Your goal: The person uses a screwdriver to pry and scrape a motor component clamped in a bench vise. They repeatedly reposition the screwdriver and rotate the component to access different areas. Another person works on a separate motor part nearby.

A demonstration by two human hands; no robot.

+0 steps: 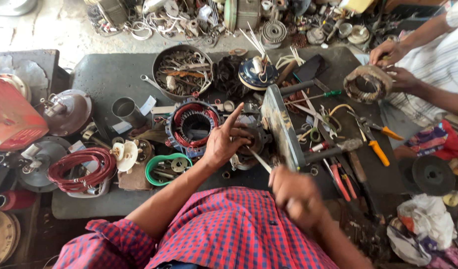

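Left hand [224, 142] first: the index finger sticks straight up and away, the rest of the fingers curl down onto a dark round motor part [249, 144] sitting on the workbench [109, 74], so it's pressed on it more than clamped. Right hand [298, 195] is blurry, closed into a fist, and a thin pale metal rod [259, 160] runs from it up to the motor part, tip right at the edge by the left fingers. Looks like the fist is wrapped around the rod's near end, though the blur hides the exact grip.

Just left of the left hand there's a stator with red copper windings [193, 123], open side up. Nearer the body sits a green ring-shaped dish [165, 168] with small bits in it, and further left a loose coil of red wire [79, 168]. Just right of the motor part a grey metal plate [281, 127] stands on edge, tilted, with bars coming off it.

Behind all that, a round pan full of spanners [181, 69]. Off to the right, orange-handled pliers [374, 144] and red-handled ones [341, 182] lie among screwdrivers.

Top right, another person in a striped shirt holds a taped winding ring [367, 83] with both hands, well apart from the hands in front.
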